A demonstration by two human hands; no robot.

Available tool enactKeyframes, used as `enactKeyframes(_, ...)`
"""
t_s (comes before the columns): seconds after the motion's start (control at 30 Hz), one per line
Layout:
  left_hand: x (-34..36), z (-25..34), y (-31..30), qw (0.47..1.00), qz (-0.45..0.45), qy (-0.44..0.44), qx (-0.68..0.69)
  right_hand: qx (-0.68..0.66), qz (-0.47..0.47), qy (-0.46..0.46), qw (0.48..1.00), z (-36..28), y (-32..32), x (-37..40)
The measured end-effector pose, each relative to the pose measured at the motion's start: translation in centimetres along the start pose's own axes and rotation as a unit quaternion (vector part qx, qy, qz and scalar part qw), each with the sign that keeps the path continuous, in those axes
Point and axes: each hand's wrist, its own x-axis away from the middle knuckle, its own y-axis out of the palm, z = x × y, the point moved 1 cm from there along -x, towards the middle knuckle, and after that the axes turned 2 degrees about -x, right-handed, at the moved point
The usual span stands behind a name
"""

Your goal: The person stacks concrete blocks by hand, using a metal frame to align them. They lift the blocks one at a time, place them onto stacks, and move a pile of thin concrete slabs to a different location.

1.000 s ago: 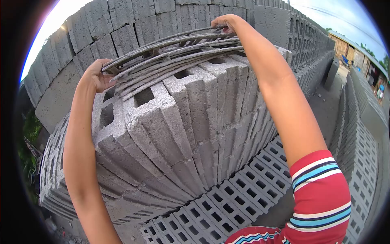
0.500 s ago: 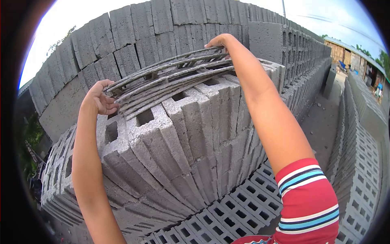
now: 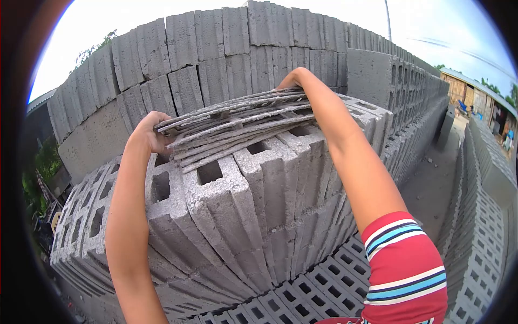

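A stack of thin, rough grey plates with cut-out holes [image 3: 237,125] lies on top of a row of concrete hollow blocks [image 3: 216,189]. My left hand [image 3: 151,132] is closed around the left end of the stack, thumb side up, with its fingertips hidden behind the edge. At the far right end, my right hand [image 3: 292,79] bends over the upper plates and grips their edge; most of its fingers are out of sight. The plates lie unevenly, with narrow gaps between some of them.
Behind the stack rises a tall wall of hollow blocks [image 3: 216,38]. More blocks [image 3: 324,286] stand low in front. A long row [image 3: 475,259] runs along the right, beside a dirt path [image 3: 429,173]. A wooden building [image 3: 475,97] stands in the distance.
The view has shifted, so the blocks and plates appear lower and farther right. The upper plates lie closer together, and my left fingers have closed further around their end.
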Motion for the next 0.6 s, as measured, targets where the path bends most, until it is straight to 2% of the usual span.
enactKeyframes(0.07, -0.3, 0.2, 0.0, 1.0, -0.002, -0.001, -0.002, 0.01, -0.003, -0.027, 1.0, 0.1, 0.7, 0.8)
enactKeyframes(0.23, 0.3, 0.6, 0.2, 0.999, 0.03, 0.013, -0.019, -0.062, 0.126, -0.008, 0.99, 0.5, 1.3, 5.3)
enactKeyframes(0.3, 0.5, 0.6, 0.5, 0.996, 0.042, 0.078, -0.017, -0.06, 0.181, -0.005, 0.982, 1.1, 1.4, 5.9)
enactKeyframes(0.37, 0.9, 0.9, 1.3, 0.988, 0.052, 0.144, -0.016, -0.122, 0.181, -0.01, 0.976, 1.6, 0.9, 7.1)
enactKeyframes(0.4, 1.2, 1.3, 1.5, 0.99, 0.072, 0.121, -0.004, -0.148, 0.187, -0.004, 0.971, 1.9, 0.8, 7.5)
enactKeyframes(0.5, 2.8, 1.1, 2.5, 0.983, 0.073, 0.17, -0.017, -0.197, 0.213, -0.004, 0.957, 3.7, 0.9, 7.0)
enactKeyframes(0.6, 3.1, 0.8, 2.9, 0.984, 0.065, 0.166, -0.007, -0.205, 0.28, -0.008, 0.938, 5.0, 1.5, 7.9)
